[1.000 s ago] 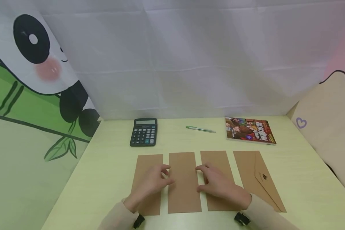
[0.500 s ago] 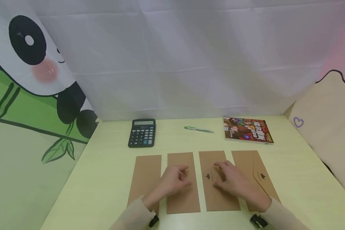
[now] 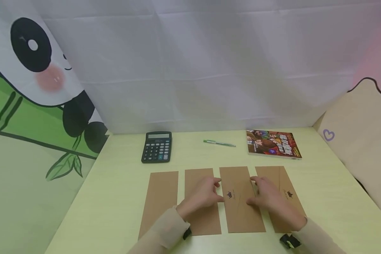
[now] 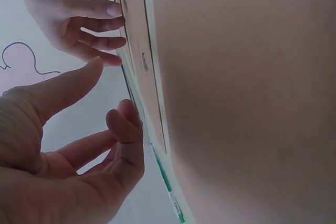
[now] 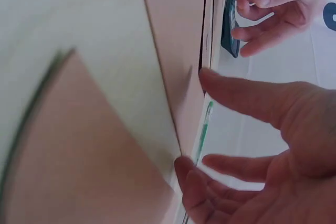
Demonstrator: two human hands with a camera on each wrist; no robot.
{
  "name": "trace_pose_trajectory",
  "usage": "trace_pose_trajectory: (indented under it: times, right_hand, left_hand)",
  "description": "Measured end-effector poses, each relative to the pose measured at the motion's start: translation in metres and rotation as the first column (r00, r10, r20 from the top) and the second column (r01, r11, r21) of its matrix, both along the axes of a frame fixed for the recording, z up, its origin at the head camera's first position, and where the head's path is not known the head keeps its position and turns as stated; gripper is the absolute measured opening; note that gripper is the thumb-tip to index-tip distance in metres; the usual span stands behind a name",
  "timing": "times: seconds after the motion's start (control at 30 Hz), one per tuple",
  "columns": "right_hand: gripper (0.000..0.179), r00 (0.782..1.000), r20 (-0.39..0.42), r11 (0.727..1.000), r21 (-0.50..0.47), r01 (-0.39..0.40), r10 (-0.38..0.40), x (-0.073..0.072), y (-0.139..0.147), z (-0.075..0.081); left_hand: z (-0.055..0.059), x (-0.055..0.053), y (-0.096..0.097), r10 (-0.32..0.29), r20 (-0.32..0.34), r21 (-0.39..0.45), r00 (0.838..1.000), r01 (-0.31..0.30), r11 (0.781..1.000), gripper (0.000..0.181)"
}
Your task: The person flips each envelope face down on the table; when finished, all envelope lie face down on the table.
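Shifted toward three o'clock, the left hand [image 3: 201,195] and right hand [image 3: 270,197], both loosely spread, flanked the third brown envelope [image 3: 242,215] on the table [image 3: 336,197]. Its long axis ran nearly twelve to six; toward nine sat a black crown print [image 3: 229,194] beside apparent lettering, too faint to read.

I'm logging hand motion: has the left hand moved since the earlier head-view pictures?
Yes. Against the calculator, the left hand has shifted rightward in the head view.
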State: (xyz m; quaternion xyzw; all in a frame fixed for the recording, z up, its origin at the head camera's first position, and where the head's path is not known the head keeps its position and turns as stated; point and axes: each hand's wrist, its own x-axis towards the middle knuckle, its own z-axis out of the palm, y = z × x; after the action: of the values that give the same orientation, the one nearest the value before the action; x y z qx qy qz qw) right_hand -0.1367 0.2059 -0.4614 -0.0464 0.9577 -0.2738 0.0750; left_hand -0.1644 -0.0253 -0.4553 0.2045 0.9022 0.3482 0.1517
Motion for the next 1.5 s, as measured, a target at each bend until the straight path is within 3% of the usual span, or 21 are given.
trace_pose_trajectory:
  times: [0.23,0.43,0.57,0.7,1.0,1.5]
  right_hand:
    - [0.082,1.0,0.005,1.0,-0.022,-0.008,0.008,-0.003,0.005,-0.005]
    - [0.084,0.999,0.047,0.999,-0.037,0.005,-0.003,-0.005,0.006,-0.004]
    - [0.085,0.994,0.091,0.998,-0.03,0.058,-0.055,-0.007,0.005,0.0]
    - [0.082,0.987,0.127,0.995,-0.01,0.096,-0.094,-0.01,0.005,0.002]
    - [0.071,0.98,0.159,0.991,-0.049,0.126,-0.117,-0.012,0.005,0.006]
    - [0.07,0.974,0.194,0.982,-0.12,0.146,-0.122,-0.012,0.008,0.008]
  left_hand:
    - [-0.003,-0.002,0.01,-0.021,-0.081,-0.097,0.997,0.013,0.995,0.054]
    - [-0.006,-0.002,0.014,-0.013,-0.06,-0.136,0.998,0.005,0.991,0.033]
    - [-0.009,-0.002,0.016,0.006,-0.028,-0.135,1.0,-0.01,0.991,0.033]
    - [-0.012,-0.003,0.017,0.009,-0.05,-0.133,0.999,-0.015,0.991,0.033]
    - [-0.016,-0.006,0.017,-0.014,-0.117,-0.112,0.993,0.001,0.994,0.029]
    - [-0.017,-0.005,0.019,-0.005,-0.111,-0.108,0.994,-0.007,0.994,0.024]
